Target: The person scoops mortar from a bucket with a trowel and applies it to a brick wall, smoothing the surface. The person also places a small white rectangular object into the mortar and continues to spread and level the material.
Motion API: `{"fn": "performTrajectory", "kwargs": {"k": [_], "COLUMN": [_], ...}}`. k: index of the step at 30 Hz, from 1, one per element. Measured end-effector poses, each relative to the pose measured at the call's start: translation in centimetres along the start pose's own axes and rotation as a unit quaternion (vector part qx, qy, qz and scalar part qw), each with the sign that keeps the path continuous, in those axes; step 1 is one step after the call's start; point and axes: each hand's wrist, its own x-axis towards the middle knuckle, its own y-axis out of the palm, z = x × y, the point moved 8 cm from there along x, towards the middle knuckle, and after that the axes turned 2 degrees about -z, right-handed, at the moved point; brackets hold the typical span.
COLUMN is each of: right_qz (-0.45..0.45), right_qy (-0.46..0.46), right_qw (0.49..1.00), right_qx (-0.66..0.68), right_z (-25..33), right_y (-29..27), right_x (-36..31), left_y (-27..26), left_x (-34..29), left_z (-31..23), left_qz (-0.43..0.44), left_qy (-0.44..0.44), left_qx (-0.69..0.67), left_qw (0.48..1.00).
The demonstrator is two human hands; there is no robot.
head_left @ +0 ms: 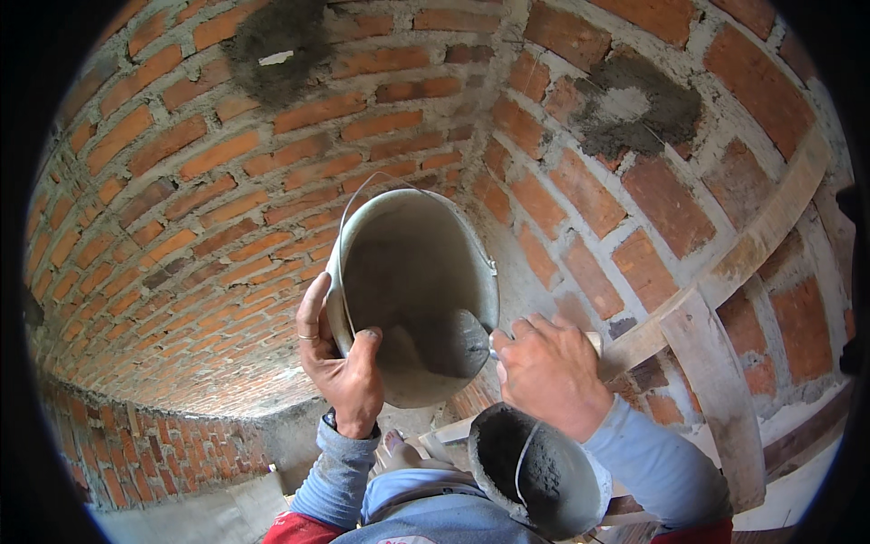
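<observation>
A grey bucket is tilted so that I look into its mouth, with a thin wire handle standing up from the rim. My left hand grips its left rim, thumb inside and fingers outside. Closed round the handle of a trowel is my right hand. The trowel's blade is inside the bucket at the lower right, against wet mortar or grey residue; I cannot tell which. Below my right forearm stands a second bucket holding dark grey mortar, its wire handle lying across the opening.
Brick walls meet in a corner ahead. Wet mortar patches lie on the left wall and the right wall. Wooden boards run along the right side, close to my right arm. A low brick wall stands at the lower left.
</observation>
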Motion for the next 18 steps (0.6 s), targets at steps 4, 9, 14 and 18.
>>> {"fn": "performTrajectory", "kwargs": {"k": [4, 9, 14, 18], "right_qz": [0.067, -0.008, -0.147, -0.130], "right_qy": [0.121, 0.175, 0.112, 0.096], "right_qw": [0.977, 0.964, 0.972, 0.957], "right_qx": [0.162, 0.199, 0.144, 0.239], "right_z": [-2.7, -4.5, -4.5, -4.4], "right_y": [0.6, -2.0, -10.4, -15.3], "right_x": [-0.8, -1.6, -2.5, -2.7], "left_y": [-0.9, -3.9, -6.0, -6.7], "left_x": [0.8, 2.2, 2.1, 0.8], "left_z": [0.7, 2.7, 7.7, 11.7], "left_qz": [-0.040, -0.120, -0.099, -0.041], "left_qy": [-0.030, -0.038, -0.082, -0.018], "left_qx": [-0.011, -0.014, 0.038, 0.157], "left_qw": [0.999, 0.992, 0.991, 0.987]}}
